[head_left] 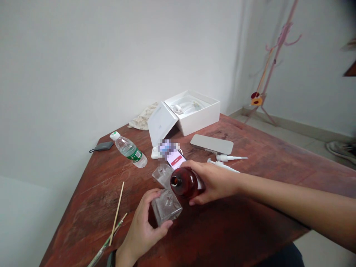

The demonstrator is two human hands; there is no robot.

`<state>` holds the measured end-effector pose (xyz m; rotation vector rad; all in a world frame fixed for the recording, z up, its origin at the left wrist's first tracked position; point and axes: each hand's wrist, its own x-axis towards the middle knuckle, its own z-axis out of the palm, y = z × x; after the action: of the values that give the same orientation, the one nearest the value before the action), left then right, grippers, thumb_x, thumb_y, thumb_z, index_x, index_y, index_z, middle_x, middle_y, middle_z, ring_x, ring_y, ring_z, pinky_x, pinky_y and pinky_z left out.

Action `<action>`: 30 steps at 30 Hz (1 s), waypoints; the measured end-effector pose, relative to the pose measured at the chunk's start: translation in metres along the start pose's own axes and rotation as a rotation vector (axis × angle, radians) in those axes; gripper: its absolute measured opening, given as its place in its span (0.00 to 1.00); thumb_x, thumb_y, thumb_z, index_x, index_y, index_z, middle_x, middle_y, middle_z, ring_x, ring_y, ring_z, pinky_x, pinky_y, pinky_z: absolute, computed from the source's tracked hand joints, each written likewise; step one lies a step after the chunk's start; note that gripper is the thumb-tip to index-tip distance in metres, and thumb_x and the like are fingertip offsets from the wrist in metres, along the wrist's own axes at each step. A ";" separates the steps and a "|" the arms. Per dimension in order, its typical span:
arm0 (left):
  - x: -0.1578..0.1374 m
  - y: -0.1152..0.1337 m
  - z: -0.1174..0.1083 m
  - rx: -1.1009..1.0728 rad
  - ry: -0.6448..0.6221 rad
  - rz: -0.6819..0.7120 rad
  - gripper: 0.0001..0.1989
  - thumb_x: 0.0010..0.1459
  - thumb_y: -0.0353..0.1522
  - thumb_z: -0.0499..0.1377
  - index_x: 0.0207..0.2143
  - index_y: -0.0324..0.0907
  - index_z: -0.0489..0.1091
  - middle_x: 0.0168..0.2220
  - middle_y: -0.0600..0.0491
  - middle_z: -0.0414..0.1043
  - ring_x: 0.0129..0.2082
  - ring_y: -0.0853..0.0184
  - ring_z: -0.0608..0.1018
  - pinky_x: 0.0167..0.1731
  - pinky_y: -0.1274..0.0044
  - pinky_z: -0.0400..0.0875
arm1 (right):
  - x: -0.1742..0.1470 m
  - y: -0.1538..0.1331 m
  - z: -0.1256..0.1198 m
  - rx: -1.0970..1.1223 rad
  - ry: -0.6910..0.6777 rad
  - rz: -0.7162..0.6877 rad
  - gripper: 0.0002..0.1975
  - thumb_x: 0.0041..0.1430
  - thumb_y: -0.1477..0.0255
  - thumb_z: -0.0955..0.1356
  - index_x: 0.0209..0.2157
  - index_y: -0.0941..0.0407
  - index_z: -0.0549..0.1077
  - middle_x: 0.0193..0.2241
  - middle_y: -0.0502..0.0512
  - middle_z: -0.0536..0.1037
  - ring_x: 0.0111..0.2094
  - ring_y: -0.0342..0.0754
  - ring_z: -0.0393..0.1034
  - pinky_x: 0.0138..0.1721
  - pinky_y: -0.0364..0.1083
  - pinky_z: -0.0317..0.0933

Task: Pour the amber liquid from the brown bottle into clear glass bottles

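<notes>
While our right hand [215, 181] wraps the brown bottle [189, 181] from its far end, fingers and thumb curled around the body, our left hand [140, 224] grips a clear box [166, 211] by opposite sides, thumb and fingers parted by its width. The bottle lies between our two hands, tilted over the red-brown bench [219, 233], its uncapped mouth turned left and toward us, near the top of the box; whether the two touch, we cannot tell. Just beyond our left fingertips is a second clear box [162, 174], with a lit phone [176, 160] behind it. Past our right wrist lie two white pumps [228, 158], one partly hidden, and a pale case [211, 144]. Farther back we see a white box [200, 119], open, beside a patterned cloth [142, 118]. To the left are a water bottle [128, 149] with a white cap, a grey pouch [103, 146] and, nearer our left wrist, a thin stick [117, 211].
</notes>
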<state>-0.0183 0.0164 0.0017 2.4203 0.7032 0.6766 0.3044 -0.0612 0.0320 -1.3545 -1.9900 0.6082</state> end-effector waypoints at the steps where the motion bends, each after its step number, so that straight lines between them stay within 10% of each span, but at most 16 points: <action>1: 0.000 0.000 0.000 0.002 0.002 -0.003 0.29 0.64 0.42 0.69 0.63 0.47 0.66 0.61 0.39 0.74 0.61 0.44 0.80 0.62 0.51 0.76 | 0.000 -0.001 -0.001 -0.001 -0.005 0.000 0.43 0.49 0.59 0.83 0.63 0.55 0.69 0.56 0.64 0.83 0.53 0.62 0.83 0.52 0.53 0.74; 30: -0.002 -0.005 0.003 -0.004 0.024 0.058 0.30 0.65 0.44 0.70 0.65 0.48 0.66 0.61 0.40 0.75 0.60 0.47 0.81 0.61 0.56 0.77 | 0.000 0.008 0.004 0.083 -0.016 0.003 0.47 0.53 0.58 0.82 0.68 0.55 0.64 0.62 0.67 0.80 0.60 0.65 0.79 0.59 0.56 0.72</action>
<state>-0.0193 0.0177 -0.0036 2.4403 0.6431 0.7304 0.3066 -0.0588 0.0241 -1.3067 -1.9543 0.6970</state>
